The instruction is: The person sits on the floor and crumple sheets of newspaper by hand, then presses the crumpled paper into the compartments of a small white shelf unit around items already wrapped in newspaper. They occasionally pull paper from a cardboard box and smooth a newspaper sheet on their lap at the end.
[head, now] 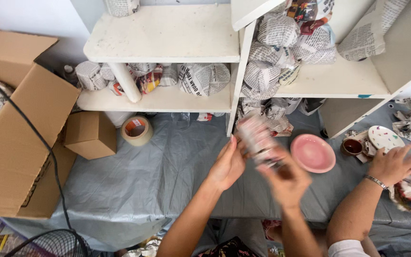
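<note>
Both hands, the left hand (228,164) and the right hand (287,180), grasp 1 blurred newspaper-wrapped bundle (258,138) above the grey plastic sheet (143,176), just left of a pink plate (313,153), near a co-worker's hand (393,164).

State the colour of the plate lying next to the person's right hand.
The plate is plain pink, seen in the head view, on the grey sheet.

Both forearms raised, left hand (227,166) open-palmed, right hand (287,181) blurred, fingers curled.
</note>
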`<state>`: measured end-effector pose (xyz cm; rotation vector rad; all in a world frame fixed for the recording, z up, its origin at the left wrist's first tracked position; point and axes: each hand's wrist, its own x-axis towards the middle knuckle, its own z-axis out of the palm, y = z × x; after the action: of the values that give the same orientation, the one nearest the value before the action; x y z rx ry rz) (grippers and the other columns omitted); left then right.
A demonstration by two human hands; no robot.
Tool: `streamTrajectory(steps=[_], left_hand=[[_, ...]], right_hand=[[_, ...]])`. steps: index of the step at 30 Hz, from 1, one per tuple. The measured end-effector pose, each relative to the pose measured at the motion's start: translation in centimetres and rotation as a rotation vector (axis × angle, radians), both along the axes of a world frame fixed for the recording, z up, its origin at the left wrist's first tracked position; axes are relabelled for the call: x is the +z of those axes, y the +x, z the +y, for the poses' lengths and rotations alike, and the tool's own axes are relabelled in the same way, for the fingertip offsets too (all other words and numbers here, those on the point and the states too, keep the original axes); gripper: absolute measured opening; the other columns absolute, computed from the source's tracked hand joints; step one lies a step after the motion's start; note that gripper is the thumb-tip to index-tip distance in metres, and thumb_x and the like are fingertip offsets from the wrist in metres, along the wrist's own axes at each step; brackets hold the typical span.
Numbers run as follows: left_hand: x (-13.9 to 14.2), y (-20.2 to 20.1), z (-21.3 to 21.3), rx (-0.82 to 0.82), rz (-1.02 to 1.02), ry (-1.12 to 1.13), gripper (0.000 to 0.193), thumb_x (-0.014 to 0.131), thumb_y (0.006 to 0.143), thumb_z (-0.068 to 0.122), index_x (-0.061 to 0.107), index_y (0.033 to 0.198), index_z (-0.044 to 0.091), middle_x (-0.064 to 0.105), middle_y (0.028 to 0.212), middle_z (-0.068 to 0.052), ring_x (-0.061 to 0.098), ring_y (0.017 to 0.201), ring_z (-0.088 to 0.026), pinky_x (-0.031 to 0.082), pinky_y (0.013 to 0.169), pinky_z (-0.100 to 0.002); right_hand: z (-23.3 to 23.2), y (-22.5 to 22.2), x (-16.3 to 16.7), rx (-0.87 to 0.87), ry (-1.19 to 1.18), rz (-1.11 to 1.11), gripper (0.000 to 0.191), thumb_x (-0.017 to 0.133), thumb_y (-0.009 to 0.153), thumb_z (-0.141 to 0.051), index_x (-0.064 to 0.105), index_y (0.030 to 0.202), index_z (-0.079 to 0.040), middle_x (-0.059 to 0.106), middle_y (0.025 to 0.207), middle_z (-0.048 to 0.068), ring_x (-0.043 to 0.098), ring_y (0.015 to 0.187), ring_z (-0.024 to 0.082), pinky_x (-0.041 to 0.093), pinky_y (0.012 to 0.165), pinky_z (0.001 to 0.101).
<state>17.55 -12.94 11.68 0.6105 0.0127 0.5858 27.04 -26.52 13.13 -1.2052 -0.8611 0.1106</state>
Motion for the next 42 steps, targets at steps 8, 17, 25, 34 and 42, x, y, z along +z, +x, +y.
streamTrajectory(steps=[8, 17, 25, 34, 42], left_hand=[[-3.1, -2.3, -0.9, 0.05, 0.398, 0.444, 0.047, 0.064, 0.1, 0.03, 0.053, 0.14, 0.008, 0.058, 0.145, -0.01, 0.049, 0.139, -0.02, 0.038, 0.113, -0.036], [-6.5, -3.8, -1.1, -0.05, 0.551, 0.421, 0.054, 0.075, 0.092, 0.031, 0.056, 0.138, 0.009, 0.056, 0.144, -0.008, 0.056, 0.13, -0.019, 0.047, 0.106, -0.034], [-8.6, -5.3, 1.9, 0.06, 0.634, 0.415, 0.05, 0.074, 0.093, 0.03, 0.057, 0.135, 0.009, 0.065, 0.132, -0.009, 0.059, 0.127, -0.019, 0.05, 0.105, -0.034], [-14.6, -6.4, 8.2, 0.647, 0.643, 0.556, 0.03, 0.074, 0.096, 0.019, 0.066, 0.121, 0.005, 0.073, 0.108, -0.005, 0.069, 0.097, -0.013, 0.055, 0.087, -0.029], [-19.2, -8.2, 10.5, 0.783, 0.725, 0.555, 0.017, 0.069, 0.098, 0.013, 0.069, 0.111, 0.002, 0.07, 0.083, 0.0, 0.063, 0.075, -0.007, 0.052, 0.069, -0.024]], right_hand=[[5.8, 23.2, 16.6, -0.456, -0.198, -0.553, 0.024, 0.084, 0.094, -0.013, 0.07, 0.105, 0.003, 0.07, 0.093, -0.003, 0.061, 0.09, 0.003, 0.05, 0.079, 0.0222], [20.3, 38.8, 13.8, -0.624, -0.655, -0.765, 0.027, 0.08, 0.093, -0.025, 0.079, 0.1, 0.001, 0.073, 0.083, 0.019, 0.07, 0.07, 0.03, 0.055, 0.069, 0.0427], [16.2, 29.3, 14.6, -0.458, -0.105, -0.618, 0.039, 0.067, 0.099, -0.008, 0.052, 0.129, 0.012, 0.063, 0.115, 0.019, 0.064, 0.081, 0.02, 0.049, 0.057, 0.0396], [16.0, 2.7, 5.6, -0.091, 0.157, -1.137, 0.009, 0.068, 0.077, -0.001, 0.067, 0.084, -0.008, 0.066, 0.084, 0.01, 0.063, 0.077, 0.032, 0.044, 0.077, 0.042], [31.6, -3.0, 2.7, 0.141, -0.114, -0.867, 0.035, 0.073, 0.092, -0.009, 0.064, 0.124, 0.001, 0.068, 0.114, 0.023, 0.064, 0.106, 0.041, 0.051, 0.092, 0.0458]])
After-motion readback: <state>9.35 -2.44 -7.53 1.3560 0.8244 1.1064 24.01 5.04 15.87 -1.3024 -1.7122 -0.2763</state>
